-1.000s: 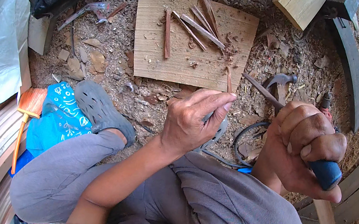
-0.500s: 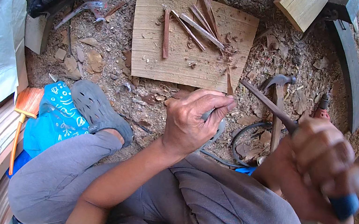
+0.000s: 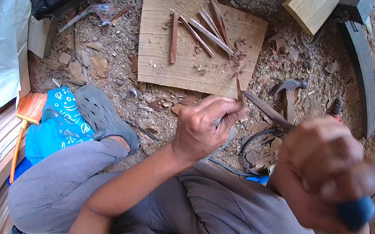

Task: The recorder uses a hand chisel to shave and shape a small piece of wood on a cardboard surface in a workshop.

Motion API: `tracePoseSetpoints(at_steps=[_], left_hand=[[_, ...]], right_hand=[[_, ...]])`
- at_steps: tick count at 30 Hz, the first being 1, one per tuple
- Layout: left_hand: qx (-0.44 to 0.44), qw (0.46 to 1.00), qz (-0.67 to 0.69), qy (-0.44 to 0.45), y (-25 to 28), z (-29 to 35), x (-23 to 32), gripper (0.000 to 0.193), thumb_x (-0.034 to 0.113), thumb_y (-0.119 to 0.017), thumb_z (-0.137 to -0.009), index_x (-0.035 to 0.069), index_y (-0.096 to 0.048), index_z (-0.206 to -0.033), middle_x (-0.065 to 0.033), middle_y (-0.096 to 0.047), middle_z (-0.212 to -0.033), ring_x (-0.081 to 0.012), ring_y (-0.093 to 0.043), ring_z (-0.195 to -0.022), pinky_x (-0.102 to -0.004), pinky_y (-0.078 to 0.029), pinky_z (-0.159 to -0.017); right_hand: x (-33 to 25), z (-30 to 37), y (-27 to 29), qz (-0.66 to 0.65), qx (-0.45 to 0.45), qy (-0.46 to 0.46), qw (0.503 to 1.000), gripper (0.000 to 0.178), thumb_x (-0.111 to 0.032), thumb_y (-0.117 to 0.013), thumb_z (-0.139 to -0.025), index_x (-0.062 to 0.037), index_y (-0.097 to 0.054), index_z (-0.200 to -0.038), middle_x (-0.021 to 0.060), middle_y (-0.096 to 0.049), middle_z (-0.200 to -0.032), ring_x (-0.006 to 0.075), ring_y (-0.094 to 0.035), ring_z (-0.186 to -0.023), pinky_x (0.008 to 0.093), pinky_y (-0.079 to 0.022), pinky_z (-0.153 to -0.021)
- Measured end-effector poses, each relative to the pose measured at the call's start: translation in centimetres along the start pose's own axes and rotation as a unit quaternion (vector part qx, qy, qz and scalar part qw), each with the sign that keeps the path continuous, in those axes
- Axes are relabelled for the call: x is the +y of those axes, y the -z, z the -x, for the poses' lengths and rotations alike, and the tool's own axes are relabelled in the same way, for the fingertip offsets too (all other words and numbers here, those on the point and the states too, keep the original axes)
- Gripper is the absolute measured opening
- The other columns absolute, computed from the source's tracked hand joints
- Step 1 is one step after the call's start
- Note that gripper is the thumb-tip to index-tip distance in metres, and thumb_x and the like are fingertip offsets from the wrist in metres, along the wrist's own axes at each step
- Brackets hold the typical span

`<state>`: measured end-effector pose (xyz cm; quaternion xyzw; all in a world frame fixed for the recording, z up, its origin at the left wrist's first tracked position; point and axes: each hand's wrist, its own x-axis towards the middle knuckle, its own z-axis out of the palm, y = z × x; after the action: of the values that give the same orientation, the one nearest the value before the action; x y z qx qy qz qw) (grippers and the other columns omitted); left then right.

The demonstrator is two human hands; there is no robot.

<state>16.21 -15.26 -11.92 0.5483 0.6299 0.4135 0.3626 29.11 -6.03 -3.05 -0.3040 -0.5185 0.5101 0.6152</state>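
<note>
Near the board's lower edge, my left hand [image 3: 207, 125] pinches a thin, pointed wood sliver [image 3: 239, 86] that sticks up past the fingertips. My right hand [image 3: 329, 173], partly blurred, is wrapped round the handle of a long, dark-bladed knife [image 3: 267, 111]; the blue butt [image 3: 356, 212] shows below the fist. The blade's tip meets or nearly meets the sliver just above my left fingertips. Beyond lies a flat wooden board [image 3: 155, 73], with several narrow wood strips [image 3: 174, 40] and reddish shavings on it.
A claw hammer [image 3: 290, 97] lies right of the board, near a black cable [image 3: 244, 149]. At the upper right are a wood block [image 3: 312, 11] and a curved dark bar [image 3: 362, 79]. An orange brush [image 3: 29, 108] and blue cloth [image 3: 61, 118] lie left of my clog [image 3: 105, 118].
My right hand has moved slightly left, bringing the knife's tip from a gap to the sliver. My left hand has barely shifted.
</note>
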Motion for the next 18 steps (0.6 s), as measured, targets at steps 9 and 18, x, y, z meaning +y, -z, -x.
tracePoseSetpoints(at_steps=[9, 18], left_hand=[[0.016, 1.0, 0.014, 0.013, 0.3, -0.7, 0.2, 0.014, 0.01, -0.084, -0.085, 0.001, -0.075, -0.088, -0.0137, -0.076, -0.084, -0.0251, -0.075, -0.073, -0.0338, -0.058, -0.064], [0.016, 0.999, 0.033, 0.039, -0.1, -1.1, 0.5, 0.016, 0.012, -0.086, -0.084, 0.002, -0.074, -0.087, -0.0134, -0.076, -0.084, -0.0252, -0.076, -0.073, -0.0338, -0.058, -0.064]], right_hand=[[-1.7, -0.5, 0.0, -0.029, -0.07, 0.032, 0.997, 0.057, -0.069, -0.057, -0.097, -0.0128, -0.057, -0.087, -0.0037, -0.046, -0.055, 0.0075, -0.038, -0.04, 0.0276, -0.029, -0.037], [0.9, 1.4, -0.6, -0.034, -0.009, -0.007, 0.999, 0.048, -0.062, -0.06, -0.099, -0.0156, -0.056, -0.087, -0.0045, -0.045, -0.056, 0.0063, -0.038, -0.043, 0.0235, -0.031, -0.043]])
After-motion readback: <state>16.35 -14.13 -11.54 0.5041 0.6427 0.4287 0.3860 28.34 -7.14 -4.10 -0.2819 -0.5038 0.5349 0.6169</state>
